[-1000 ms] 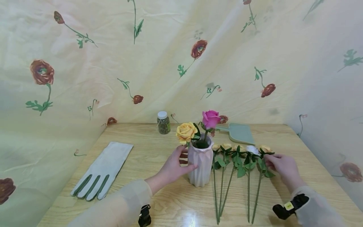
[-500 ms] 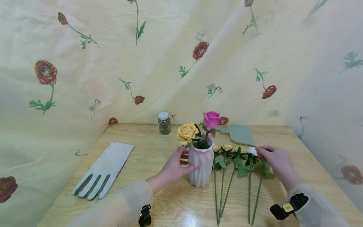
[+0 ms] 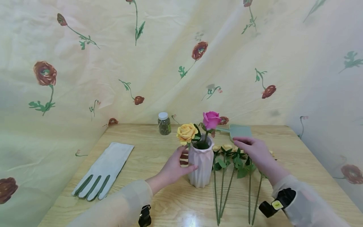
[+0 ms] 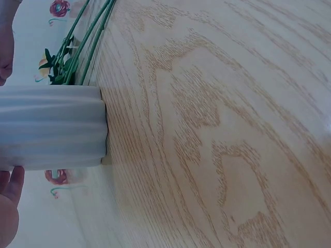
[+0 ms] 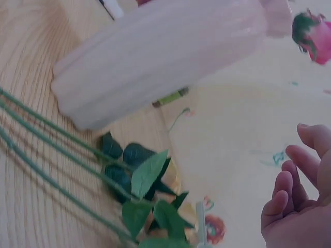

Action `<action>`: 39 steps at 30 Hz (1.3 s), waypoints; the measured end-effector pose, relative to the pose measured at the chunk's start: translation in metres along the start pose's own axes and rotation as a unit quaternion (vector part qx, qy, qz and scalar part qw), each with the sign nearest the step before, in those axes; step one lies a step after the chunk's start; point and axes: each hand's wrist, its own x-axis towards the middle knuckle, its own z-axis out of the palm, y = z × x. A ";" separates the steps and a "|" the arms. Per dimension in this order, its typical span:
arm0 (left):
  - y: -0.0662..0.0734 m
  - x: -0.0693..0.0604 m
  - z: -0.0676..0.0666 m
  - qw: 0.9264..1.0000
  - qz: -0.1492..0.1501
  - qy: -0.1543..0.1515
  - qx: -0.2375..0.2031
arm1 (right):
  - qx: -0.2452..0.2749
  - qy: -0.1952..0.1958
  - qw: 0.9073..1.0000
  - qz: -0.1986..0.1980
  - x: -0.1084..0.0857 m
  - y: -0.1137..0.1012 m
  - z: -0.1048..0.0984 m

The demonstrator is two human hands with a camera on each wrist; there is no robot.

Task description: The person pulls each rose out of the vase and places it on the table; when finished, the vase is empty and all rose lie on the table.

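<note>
A pale pink fluted vase stands upright on the table, holding a yellow rose and a magenta rose. My left hand grips its left side, thumb on the front and fingers toward the back; the left wrist view shows fingertips against the vase. To the right lie several cream roses in a row, green stems toward me. Above them hovers my right hand, hiding the white rose's head. Its fingers, loosely bent in the right wrist view, hold nothing.
A light grey glove with green between its fingers lies at the left. At the back stand a white-capped jar and, lying flat, a pale green dustpan. Flowered cloth hangs behind the table.
My right hand has moved left across the lying roses, from the rightmost one past the white one. My left hand has stayed on the vase.
</note>
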 end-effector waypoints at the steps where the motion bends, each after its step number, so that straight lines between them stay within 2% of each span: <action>1: 0.000 0.000 0.000 1.000 0.001 0.000 0.000 | 0.000 -0.002 1.000 -0.008 0.001 -0.004 0.003; 5: 0.001 0.000 0.000 1.000 0.004 0.001 -0.002 | 0.002 -0.012 0.999 -0.032 0.003 -0.017 0.013; 12: -0.002 0.000 0.001 1.000 0.005 0.000 -0.005 | 0.064 -0.021 0.996 -0.053 0.007 -0.034 0.028; 21: -0.004 0.000 0.000 1.000 -0.004 -0.001 -0.019 | 0.139 -0.034 0.989 -0.044 0.010 -0.053 0.042; 25: -0.003 0.001 0.001 1.000 0.004 0.000 -0.016 | 0.153 -0.016 0.987 -0.052 0.011 -0.058 0.047; 29: -0.002 0.000 0.001 1.000 0.003 -0.002 -0.020 | 0.164 -0.022 0.984 -0.061 0.012 -0.061 0.052; 35: -0.001 0.000 0.001 1.000 0.001 0.001 -0.024 | 0.166 -0.031 0.985 -0.035 0.014 -0.067 0.057; 39: -0.001 0.000 0.000 1.000 -0.001 0.000 -0.025 | 0.191 -0.033 0.981 -0.031 0.016 -0.071 0.060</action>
